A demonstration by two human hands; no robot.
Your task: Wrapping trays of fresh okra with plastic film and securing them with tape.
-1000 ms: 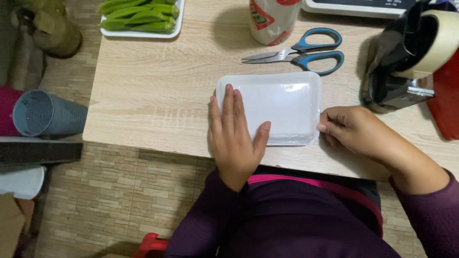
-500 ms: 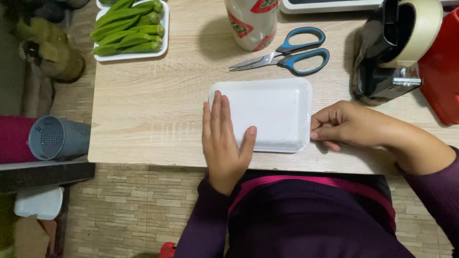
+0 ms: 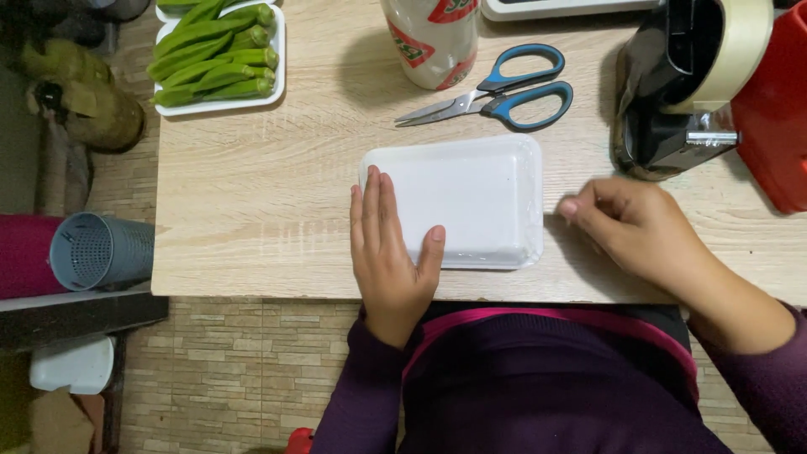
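Left hand (image 3: 388, 252) lies flat, fingers extended, pressing the white foam tray's (image 3: 471, 197) left edge at the table's (image 3: 269, 210) near side. Right hand (image 3: 635, 227), half a second ago touching the tray's right rim, has lifted clear, loosely curled and grasping nothing, so only one hand now steadies the tray.

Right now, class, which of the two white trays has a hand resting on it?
The near tray, upside down at the table edge, under the left hand. The far tray holds okra, untouched.

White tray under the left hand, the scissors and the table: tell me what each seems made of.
White tray: likely foam, matte with soft rounded rim, wrapped in glossy clear film, judging by the sheen; left hand lies flat on it.
Scissors: shiny metal blades, blue and black handles, probably plastic.
Table: pale wood-grain surface, possibly laminate.
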